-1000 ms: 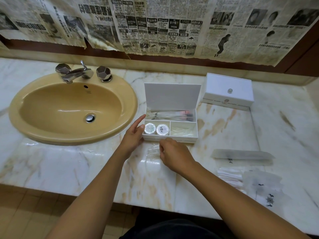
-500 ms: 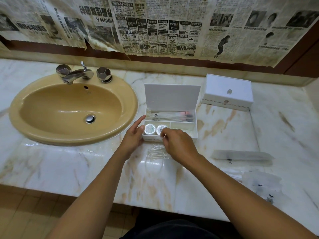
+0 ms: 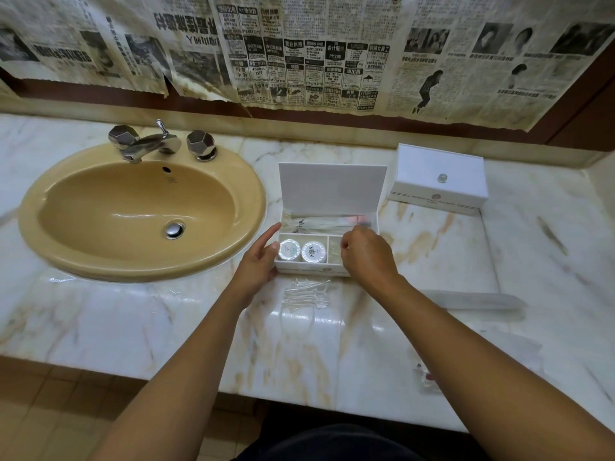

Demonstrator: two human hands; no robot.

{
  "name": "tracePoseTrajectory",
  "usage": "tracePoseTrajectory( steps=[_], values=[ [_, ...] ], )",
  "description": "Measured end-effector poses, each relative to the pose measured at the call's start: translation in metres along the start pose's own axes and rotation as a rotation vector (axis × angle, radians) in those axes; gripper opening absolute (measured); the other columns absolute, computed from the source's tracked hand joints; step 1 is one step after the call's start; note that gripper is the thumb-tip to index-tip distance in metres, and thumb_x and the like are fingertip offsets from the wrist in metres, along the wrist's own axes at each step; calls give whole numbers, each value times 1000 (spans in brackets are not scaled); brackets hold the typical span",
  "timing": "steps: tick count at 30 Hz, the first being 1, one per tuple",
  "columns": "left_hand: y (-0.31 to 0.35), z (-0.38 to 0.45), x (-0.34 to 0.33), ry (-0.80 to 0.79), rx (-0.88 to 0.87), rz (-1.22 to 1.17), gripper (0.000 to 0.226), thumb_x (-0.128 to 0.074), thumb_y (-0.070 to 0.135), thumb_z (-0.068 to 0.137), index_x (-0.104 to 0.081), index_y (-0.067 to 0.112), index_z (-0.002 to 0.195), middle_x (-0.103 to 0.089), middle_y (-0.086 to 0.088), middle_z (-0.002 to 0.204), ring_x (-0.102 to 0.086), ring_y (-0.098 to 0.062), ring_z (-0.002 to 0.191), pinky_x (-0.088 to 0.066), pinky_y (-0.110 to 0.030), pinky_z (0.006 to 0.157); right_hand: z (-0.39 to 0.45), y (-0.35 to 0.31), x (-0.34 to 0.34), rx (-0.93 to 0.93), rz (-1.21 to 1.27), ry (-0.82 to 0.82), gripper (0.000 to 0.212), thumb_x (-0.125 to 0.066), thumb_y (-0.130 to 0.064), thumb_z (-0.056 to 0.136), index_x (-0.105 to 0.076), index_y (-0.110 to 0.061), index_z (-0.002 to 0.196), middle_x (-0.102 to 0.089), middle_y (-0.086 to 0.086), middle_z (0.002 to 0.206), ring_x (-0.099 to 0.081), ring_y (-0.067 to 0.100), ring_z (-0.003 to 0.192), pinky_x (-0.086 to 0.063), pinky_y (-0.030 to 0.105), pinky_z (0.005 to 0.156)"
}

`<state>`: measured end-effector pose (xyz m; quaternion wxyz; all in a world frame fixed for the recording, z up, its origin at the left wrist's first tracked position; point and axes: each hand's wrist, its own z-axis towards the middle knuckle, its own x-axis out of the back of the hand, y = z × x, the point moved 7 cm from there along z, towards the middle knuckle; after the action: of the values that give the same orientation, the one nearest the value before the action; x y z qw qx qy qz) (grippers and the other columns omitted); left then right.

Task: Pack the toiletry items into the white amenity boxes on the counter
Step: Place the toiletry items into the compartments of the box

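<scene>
Beige sink (image 3: 66, 224) at left, left hand (image 3: 258, 266) laid with straight fingers against open white amenity box (image 3: 332, 191), two round soaps (image 3: 301, 250) inside, right hand (image 3: 367, 256) curled over its right compartment, grasp not discernible, closed white box (image 3: 439, 181) at right.

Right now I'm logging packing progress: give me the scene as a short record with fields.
open box: lid up, beside the sink
front-left compartment: two round soaps
back compartment: long clear packets
left hand: fingers straight against box side
right hand: fingers curled over front-right compartment
swabs: unpacked, in front of box
closed box: back right
</scene>
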<state>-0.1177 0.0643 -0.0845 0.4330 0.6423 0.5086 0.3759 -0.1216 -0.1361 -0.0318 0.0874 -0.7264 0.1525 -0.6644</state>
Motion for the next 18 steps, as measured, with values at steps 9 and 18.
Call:
tracePoseTrajectory(
  steps=[9, 18],
  values=[
    [-1, 1, 0, -10, -2, -2, 37, -44, 29, 104, -51, 61, 121, -40, 21, 85, -43, 0, 79, -43, -16, 72, 0, 3, -13, -90, 61, -181, 22, -46, -12, 89, -52, -8, 67, -50, 6, 74, -48, 26, 71, -33, 26, 57],
    [-1, 1, 0, -7, -4, 2, 37, -43, 28, 105, -51, 59, 123, -42, 19, 86, -42, -1, 82, -43, -15, 71, -8, 0, -19, -15, 115, -163, 41, -39, -34, 98, -52, -16, 64, -59, 6, 78, -56, 27, 78, -38, 30, 62]
  ],
)
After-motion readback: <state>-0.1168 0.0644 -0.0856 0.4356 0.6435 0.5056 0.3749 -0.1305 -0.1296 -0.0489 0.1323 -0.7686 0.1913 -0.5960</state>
